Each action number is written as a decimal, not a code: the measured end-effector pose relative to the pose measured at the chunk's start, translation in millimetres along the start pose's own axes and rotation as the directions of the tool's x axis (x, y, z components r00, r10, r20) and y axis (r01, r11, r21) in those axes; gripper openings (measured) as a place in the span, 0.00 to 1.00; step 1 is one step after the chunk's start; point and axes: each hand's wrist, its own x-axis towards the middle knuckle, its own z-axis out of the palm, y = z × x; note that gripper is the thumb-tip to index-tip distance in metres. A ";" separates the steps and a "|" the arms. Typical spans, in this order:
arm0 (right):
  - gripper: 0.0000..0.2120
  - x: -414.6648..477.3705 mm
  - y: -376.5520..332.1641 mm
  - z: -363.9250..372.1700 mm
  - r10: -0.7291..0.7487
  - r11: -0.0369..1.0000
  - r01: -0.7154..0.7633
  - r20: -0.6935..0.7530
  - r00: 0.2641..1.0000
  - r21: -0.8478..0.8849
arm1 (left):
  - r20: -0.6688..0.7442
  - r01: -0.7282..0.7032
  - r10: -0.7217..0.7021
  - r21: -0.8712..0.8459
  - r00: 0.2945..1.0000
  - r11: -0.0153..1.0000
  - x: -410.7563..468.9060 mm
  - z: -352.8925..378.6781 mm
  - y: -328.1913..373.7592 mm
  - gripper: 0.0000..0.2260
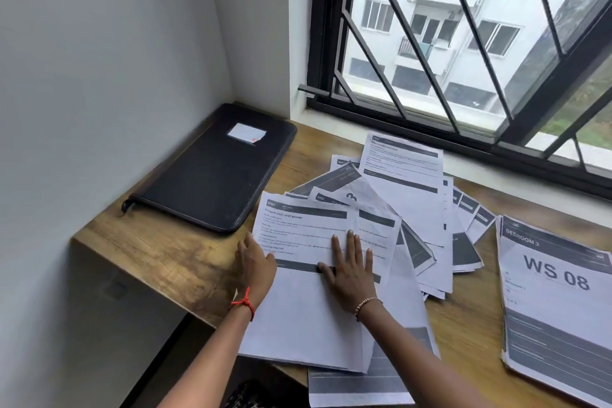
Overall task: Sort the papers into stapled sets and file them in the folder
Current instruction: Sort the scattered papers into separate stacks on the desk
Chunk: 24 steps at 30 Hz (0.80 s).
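Head view — wooden desk [172, 252], papers [405, 172], window [463, 43]

We press our right hand [351, 270] flat on the top sheet [304, 308] of scattered papers [414, 209], our left hand [255, 263] at its edge, the black folder [212, 169] closed beside them.

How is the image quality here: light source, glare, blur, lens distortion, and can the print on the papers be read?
Head view: soft daylight comes from the barred window, with no hard shadows or glare on the papers; the wide-angle lens makes the window's verticals lean; the black folder and its label look smeared; the WS 08 sheet reads clearly; the small print by the right hand is illegible.
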 end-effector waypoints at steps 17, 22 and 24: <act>0.26 -2.2 17.4 -20.4 0.262 0.904 -0.040 -0.478 0.839 0.426 | -0.049 -0.426 0.423 -0.136 0.905 0.894 10.3 15.4 21.5 0.16; 0.23 -2.6 36.3 -29.7 0.426 0.891 -0.234 -0.538 0.728 0.388 | 0.202 -0.449 0.443 -0.018 0.873 0.893 17.5 39.8 40.9 0.21; 0.21 -4.3 42.4 -27.5 0.489 0.864 -0.310 -0.520 0.700 0.396 | 0.239 -0.410 0.373 0.125 0.896 0.904 16.6 47.9 44.1 0.22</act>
